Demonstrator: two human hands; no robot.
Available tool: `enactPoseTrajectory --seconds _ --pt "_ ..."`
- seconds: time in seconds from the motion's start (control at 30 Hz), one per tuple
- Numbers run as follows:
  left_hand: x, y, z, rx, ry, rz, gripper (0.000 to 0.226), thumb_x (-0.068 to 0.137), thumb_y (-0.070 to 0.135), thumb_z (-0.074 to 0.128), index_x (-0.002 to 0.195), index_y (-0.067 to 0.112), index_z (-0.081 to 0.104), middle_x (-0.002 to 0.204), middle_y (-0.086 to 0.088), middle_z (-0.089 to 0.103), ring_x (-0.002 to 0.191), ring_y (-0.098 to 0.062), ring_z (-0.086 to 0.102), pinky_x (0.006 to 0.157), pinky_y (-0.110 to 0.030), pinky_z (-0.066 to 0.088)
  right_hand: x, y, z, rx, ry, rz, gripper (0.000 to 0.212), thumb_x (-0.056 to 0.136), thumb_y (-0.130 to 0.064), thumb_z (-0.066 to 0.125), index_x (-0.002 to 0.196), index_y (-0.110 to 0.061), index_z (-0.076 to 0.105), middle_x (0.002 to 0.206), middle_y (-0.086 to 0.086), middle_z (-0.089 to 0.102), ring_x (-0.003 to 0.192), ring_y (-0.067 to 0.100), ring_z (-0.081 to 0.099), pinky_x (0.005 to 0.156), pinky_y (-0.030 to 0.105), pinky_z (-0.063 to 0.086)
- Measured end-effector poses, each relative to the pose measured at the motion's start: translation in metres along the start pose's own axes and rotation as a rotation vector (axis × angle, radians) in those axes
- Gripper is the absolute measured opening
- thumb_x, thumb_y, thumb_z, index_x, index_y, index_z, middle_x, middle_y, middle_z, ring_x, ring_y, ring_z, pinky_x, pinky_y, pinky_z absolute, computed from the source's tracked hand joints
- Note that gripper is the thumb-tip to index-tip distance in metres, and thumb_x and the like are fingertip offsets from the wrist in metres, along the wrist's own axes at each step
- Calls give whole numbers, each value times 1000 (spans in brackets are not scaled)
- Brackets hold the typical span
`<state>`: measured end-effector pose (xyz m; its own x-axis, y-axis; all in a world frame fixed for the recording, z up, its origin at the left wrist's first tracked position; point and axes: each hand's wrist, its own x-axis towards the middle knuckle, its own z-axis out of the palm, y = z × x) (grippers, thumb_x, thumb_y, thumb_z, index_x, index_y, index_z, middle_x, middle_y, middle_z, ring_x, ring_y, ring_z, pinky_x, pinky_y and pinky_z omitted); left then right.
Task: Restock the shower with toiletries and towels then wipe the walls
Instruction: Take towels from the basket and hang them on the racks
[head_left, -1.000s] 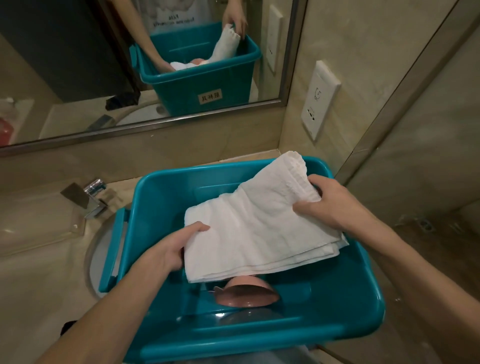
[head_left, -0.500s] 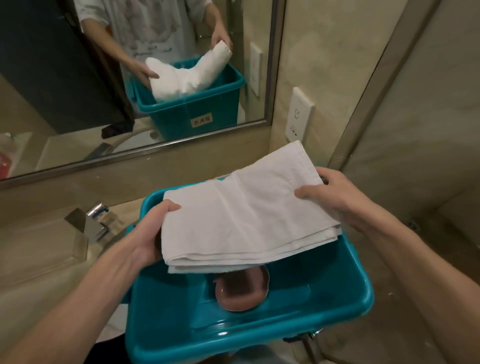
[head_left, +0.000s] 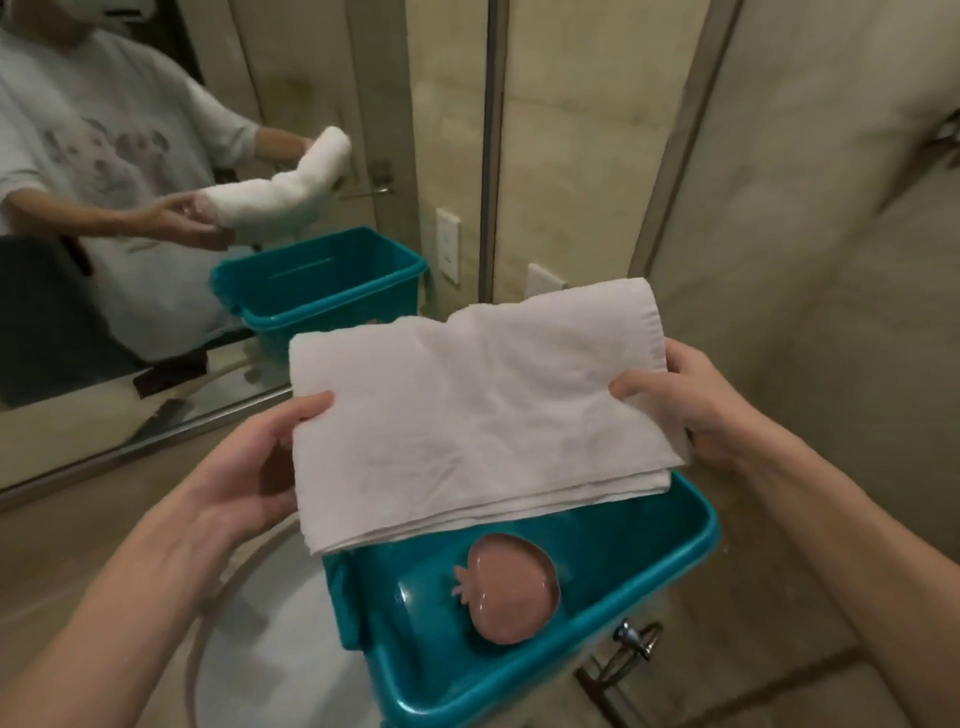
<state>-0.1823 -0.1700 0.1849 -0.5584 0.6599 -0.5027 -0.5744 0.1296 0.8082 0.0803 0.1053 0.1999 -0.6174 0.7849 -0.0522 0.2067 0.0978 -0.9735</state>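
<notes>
A folded white towel is held flat in the air above a teal plastic tub. My left hand grips the towel's left edge, thumb on top. My right hand grips its right edge the same way. The tub rests over the washbasin and holds a pink strawberry-shaped dish on its floor. The towel hides the far half of the tub.
A white washbasin lies under the tub's left side. A wall mirror at the left reflects a person, the towel and the tub. A metal valve sticks out below the counter. Beige tiled walls and a metal door frame stand ahead.
Both hands have lifted the towel up out of the tub, and it is now clear of the rim. The view has swung to the right and upward.
</notes>
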Motion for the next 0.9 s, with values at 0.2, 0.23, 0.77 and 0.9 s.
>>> enactPoseTrajectory --seconds 0.2,0.23,0.77,0.9 --pt "-21 13 13 69 -198 76 30 85 20 68 114 12 70 108 -8 78 97 -23 74 88 -42 56 -88 -19 -17 10 216 -76 37 76 4 76 103 -21 72 102 4 77 98 28 72 84 46 59" --pt "-24 13 20 74 -253 78 27 87 19 66 113 12 69 106 -9 78 91 -24 76 80 -42 60 -104 -21 -22 11 246 -89 39 76 5 76 105 -20 71 102 4 77 97 26 73 82 43 61" --pt "-133 -58 209 332 -1073 204 57 70 21 84 124 18 65 118 -14 70 85 -23 75 69 -33 64 -459 -35 -113 -71 895 -152 43 76 0 80 113 -17 67 103 -2 78 93 16 75 70 26 59" --pt "-185 -100 246 343 -1162 114 29 93 6 54 117 17 64 93 -5 74 62 -14 72 44 -19 54 -554 -46 -106 -136 1016 -122 37 78 0 80 110 -14 69 101 -3 78 90 12 74 69 23 58"
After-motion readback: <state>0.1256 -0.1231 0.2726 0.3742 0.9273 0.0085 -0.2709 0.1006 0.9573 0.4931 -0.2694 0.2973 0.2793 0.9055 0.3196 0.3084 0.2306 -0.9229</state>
